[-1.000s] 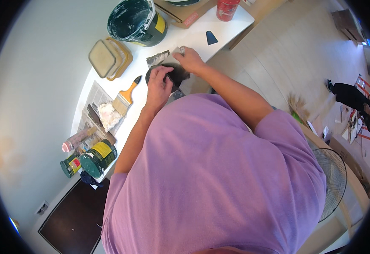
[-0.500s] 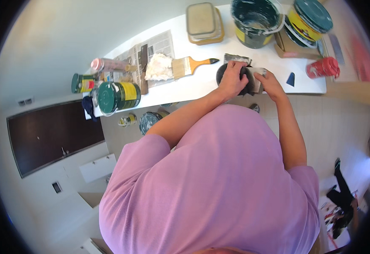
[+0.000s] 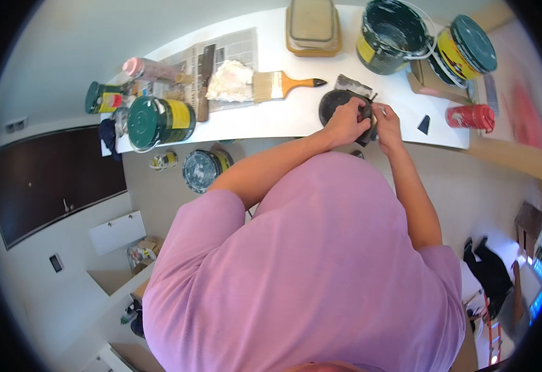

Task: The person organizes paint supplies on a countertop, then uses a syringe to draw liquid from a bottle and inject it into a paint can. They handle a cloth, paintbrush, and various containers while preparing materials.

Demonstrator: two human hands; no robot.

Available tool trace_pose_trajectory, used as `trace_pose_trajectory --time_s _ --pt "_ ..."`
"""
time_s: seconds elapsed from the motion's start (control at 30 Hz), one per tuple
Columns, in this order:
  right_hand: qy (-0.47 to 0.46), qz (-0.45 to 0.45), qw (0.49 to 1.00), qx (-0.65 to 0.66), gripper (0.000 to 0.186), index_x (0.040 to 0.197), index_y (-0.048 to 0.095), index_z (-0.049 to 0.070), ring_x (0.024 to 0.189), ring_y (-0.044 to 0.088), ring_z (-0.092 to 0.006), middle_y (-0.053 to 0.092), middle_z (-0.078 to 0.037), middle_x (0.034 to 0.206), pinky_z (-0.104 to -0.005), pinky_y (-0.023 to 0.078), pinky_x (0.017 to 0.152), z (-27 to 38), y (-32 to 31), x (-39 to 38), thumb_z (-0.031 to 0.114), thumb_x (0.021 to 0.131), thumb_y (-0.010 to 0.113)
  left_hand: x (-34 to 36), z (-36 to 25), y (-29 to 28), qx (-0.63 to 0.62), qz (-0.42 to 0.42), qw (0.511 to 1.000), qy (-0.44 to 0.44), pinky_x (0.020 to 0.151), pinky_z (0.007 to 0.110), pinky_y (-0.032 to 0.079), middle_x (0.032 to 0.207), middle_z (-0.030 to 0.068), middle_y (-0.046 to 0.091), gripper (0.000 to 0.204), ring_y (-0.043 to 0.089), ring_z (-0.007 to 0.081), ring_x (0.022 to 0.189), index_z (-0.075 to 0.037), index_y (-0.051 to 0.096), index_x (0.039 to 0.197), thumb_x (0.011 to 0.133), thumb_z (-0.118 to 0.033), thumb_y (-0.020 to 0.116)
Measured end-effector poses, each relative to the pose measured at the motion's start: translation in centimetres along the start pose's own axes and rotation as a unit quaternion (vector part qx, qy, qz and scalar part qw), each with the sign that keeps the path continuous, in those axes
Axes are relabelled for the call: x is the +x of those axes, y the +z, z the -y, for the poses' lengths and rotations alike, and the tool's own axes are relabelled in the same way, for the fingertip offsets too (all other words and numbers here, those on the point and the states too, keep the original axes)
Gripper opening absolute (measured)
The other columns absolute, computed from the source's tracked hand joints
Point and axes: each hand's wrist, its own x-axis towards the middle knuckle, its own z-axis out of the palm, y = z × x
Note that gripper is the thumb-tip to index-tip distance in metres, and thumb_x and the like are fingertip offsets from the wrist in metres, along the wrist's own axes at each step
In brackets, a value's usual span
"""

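My left hand (image 3: 345,123) is closed, fingers bent over a dark flat piece (image 3: 370,118) at the table's front edge. From its other side my right hand (image 3: 389,127) pinches the same piece between thumb and fingers. Its exact kind is hard to make out, as the fingers cover most of it. Beneath my left hand lies a round black disc (image 3: 330,106), partly hidden by that hand. Just behind the disc rests a dark grey, worn-looking flat sheet (image 3: 353,85).
A wide paintbrush (image 3: 277,85) lies beside a white fluffy roller cover (image 3: 231,82) on newspaper (image 3: 237,44). Green paint cans (image 3: 162,123) stand left. At the back are a lidded container (image 3: 312,28) and a dark bucket (image 3: 390,37); a red bottle (image 3: 470,116) lies right.
The flat piece between my hands has turned, from a paler face to a dark one. My right hand has drawn slightly left. The whole view has shifted a little.
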Motion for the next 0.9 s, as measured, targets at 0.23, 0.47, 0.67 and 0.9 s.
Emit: trace_pose_trajectory --time_s 0.23,0.47,0.67,0.9 --pt "-0.060 -0.172 0.977 0.108 0.025 0.125 0.063 0.004 0.087 0.064 -0.0124 0.069 -0.008 0.105 -0.0268 0.053 0.073 0.2 -1.2 -0.9 0.020 0.105 0.060 0.1 0.8 -0.3 -0.102 0.017 0.991 -0.081 0.057 0.032 0.059 0.088 0.0135 0.067 0.041 0.068 0.0165 0.067 0.004 0.055 0.124 0.098 -0.022 0.072" --pt "0.003 -0.064 0.992 -0.105 0.026 0.098 0.074 0.002 0.068 0.068 -0.0149 0.072 -0.010 0.077 -0.0346 0.054 0.061 -4.0 -1.0 -6.3 0.026 0.101 0.065 -0.1 0.9 1.1 -0.117 0.124 0.975 -0.141 0.061 0.032 0.059 0.085 0.0138 0.067 0.034 0.069 0.0185 0.068 0.004 0.055 0.109 0.104 -0.029 0.065" --pt "-0.103 -0.017 0.950 -0.293 0.033 0.095 0.074 -0.001 0.071 0.072 -0.0195 0.072 -0.015 0.075 -0.0405 0.056 0.067 -2.1 -0.5 -5.9 0.030 0.099 0.063 -0.1 0.4 0.4 -0.054 0.152 0.976 -0.144 0.062 0.031 0.059 0.082 0.0121 0.067 0.032 0.068 0.0172 0.070 0.003 0.059 0.103 0.105 -0.029 0.062" --pt "0.108 -0.013 0.992 0.071 0.032 0.116 0.067 0.002 0.075 0.069 -0.0199 0.071 -0.010 0.091 -0.0338 0.055 0.062 -2.9 -1.6 -3.7 0.031 0.103 0.063 0.6 0.8 -1.1 -0.083 0.110 0.985 -0.107 0.064 0.030 0.058 0.086 0.0094 0.069 0.030 0.067 0.0145 0.073 0.001 0.064 0.100 0.104 -0.028 0.058"
